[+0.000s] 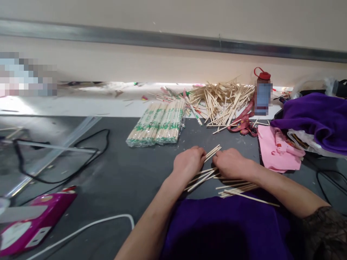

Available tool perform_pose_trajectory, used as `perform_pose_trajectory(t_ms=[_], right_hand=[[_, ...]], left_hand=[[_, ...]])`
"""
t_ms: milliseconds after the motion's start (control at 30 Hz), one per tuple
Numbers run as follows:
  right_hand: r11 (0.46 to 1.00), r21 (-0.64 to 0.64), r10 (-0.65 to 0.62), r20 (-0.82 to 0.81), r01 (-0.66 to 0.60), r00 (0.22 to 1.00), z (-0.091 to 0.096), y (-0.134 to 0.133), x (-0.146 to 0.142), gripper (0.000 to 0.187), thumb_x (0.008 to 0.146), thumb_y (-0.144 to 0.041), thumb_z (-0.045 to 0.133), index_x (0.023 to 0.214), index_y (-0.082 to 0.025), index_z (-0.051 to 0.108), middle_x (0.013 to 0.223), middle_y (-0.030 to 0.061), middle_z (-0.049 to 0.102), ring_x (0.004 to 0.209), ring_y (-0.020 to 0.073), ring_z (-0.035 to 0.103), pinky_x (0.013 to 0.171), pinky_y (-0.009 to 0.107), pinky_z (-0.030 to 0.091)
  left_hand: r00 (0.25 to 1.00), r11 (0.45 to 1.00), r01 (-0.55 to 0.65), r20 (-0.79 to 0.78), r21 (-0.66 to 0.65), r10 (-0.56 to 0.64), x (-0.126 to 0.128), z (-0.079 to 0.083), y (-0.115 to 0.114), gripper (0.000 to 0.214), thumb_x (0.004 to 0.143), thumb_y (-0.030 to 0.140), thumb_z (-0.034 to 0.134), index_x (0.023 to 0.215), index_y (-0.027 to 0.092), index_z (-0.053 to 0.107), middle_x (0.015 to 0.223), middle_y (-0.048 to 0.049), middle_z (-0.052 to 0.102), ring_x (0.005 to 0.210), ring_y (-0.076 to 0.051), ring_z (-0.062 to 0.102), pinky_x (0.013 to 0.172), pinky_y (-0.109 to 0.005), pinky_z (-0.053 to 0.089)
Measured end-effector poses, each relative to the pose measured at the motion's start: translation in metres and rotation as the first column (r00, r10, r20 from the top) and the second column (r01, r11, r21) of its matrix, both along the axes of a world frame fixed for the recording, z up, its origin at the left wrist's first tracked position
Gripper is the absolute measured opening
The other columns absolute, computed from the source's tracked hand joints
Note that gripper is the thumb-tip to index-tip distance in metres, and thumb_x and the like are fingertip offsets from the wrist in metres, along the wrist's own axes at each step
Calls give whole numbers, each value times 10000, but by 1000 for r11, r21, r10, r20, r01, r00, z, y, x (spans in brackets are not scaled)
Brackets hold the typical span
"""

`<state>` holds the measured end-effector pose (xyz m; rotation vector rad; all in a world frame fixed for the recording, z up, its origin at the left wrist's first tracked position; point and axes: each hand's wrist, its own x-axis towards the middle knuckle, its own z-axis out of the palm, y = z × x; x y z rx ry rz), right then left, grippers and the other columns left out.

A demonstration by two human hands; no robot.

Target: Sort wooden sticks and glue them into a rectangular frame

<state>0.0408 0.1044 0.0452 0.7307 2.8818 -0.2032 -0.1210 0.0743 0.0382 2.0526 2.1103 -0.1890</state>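
Thin wooden sticks (213, 153) lie in the gap between the two hands, just above the dark grey counter (151, 173). Left hand (189, 160): fingertips clamped on the sticks. Right hand (230, 163): fingers curled together at the other side of the same sticks; cannot tell whether it grips them. Far edge of the counter meets a white ledge (108, 104); near edge, in front of the person, is hidden by purple fabric (222, 216). Widest bare stretch runs left of the left forearm, as far as the black cord (108, 135) and the white cable (108, 219); a narrower bare strip separates the hands from the wrapped stick packs (157, 124), which lie near the far edge. Room below the hands is taken up by loose sticks (241, 188), some partly under the right wrist. Beyond the hands, a tangled stick pile (226, 101) extends over the far edge, with a crumpled red ribbon (242, 124) and a red-capped bottle (263, 97) beside it. To the right, pink cloth (279, 151) lies near the right forearm, and a purple bundle (320, 115) crowds the corner. Far left: magenta device (61, 206), clear strip (63, 146).
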Motion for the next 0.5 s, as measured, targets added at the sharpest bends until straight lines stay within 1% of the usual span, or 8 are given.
perform_pose_trajectory(t_ms=[100,167,233,300,400,433,467,500], right_hand=[[997,-10,-76,29,76,997,3,5,1,303,839,-102,426,1050,-109,644,1024,160,688,885,260,676,686,330,510],[993,-16,-120,50,121,991,7,10,2,320,846,-92,408,1042,-121,659,1016,151,698,896,253,677,693,318,499],[985,-15,-170,64,171,983,12,16,4,302,848,-117,427,1012,-138,679,1008,143,704,883,243,676,682,300,479],[973,-18,-230,32,231,973,17,23,9,272,854,-168,456,991,-164,691,1007,127,707,878,231,668,671,281,449],[945,-67,-326,-100,321,940,24,31,17,243,859,-229,489,979,-194,697,988,83,713,877,202,645,649,256,390],[934,-95,-354,-138,343,925,25,33,20,230,854,-235,503,961,-193,702,960,72,715,859,192,637,634,253,368],[924,-130,-377,-166,359,911,25,34,22,213,844,-234,520,933,-187,707,916,64,715,826,181,628,618,252,347],[914,-172,-396,-189,367,899,25,35,24,194,832,-228,537,902,-177,711,860,58,710,779,168,615,601,252,328]], left_hand=[[997,993,-68,49,97,64,4,10,2,300,869,318,452,1052,203,660,1082,-89,646,909,-223,641,703,-288,453],[980,967,-120,184,223,79,6,18,4,307,860,335,481,1069,190,653,1074,-89,649,884,-217,636,732,-303,461],[925,908,-199,377,369,49,8,24,6,283,837,346,526,1023,184,666,1005,-71,669,802,-192,628,743,-310,469],[817,812,-324,576,486,-18,11,25,8,245,810,346,567,965,191,677,925,-43,680,722,-158,608,724,-299,476],[576,631,-577,806,518,-135,15,16,11,229,805,359,581,925,189,677,840,-20,668,682,-129,590,659,-263,478],[491,551,-671,854,497,-173,15,11,12,236,808,368,578,924,184,671,835,-21,662,694,-125,591,648,-254,478],[419,451,-758,881,472,-218,14,6,13,244,811,371,574,932,179,662,854,-26,659,729,-125,597,658,-249,481],[367,383,-811,895,442,-255,12,1,14,248,807,366,580,948,175,653,894,-34,661,785,-131,607,695,-251,487]])
